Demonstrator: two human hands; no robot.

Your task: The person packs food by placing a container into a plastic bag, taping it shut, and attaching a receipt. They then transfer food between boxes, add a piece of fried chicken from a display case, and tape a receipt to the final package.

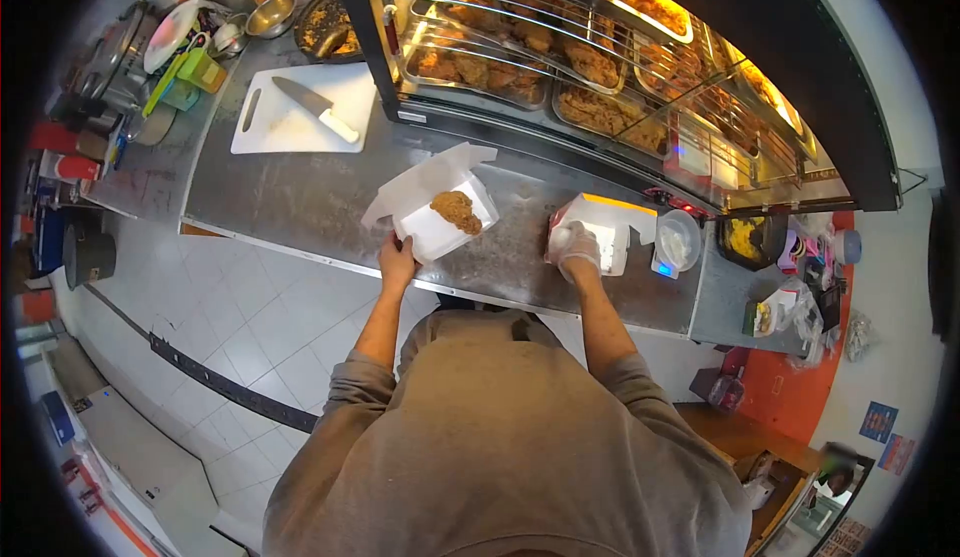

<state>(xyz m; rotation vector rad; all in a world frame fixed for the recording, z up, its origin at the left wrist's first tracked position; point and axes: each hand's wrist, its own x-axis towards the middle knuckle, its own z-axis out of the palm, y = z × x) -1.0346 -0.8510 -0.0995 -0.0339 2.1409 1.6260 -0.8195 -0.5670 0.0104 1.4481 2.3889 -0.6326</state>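
A white open box point(425, 233) lies on the metal counter point(330, 192) with one piece of fried chicken point(456, 212) inside. My bare left hand point(397, 260) grips that box at its near left corner. To the right stands a second open box point(610, 240), white inside with a red and yellow outer side. My right hand point(578, 253), in a clear plastic glove, is at the left part of this second box; its fingertips are partly hidden, and what they hold, if anything, cannot be made out.
A cutting board point(285, 132) with a knife point(315, 105) lies at the back left. Behind the boxes rises a heated display case point(490, 132) with trays of fried chicken. A clear round tub point(679, 240) sits on a small scale point(664, 268) at the right.
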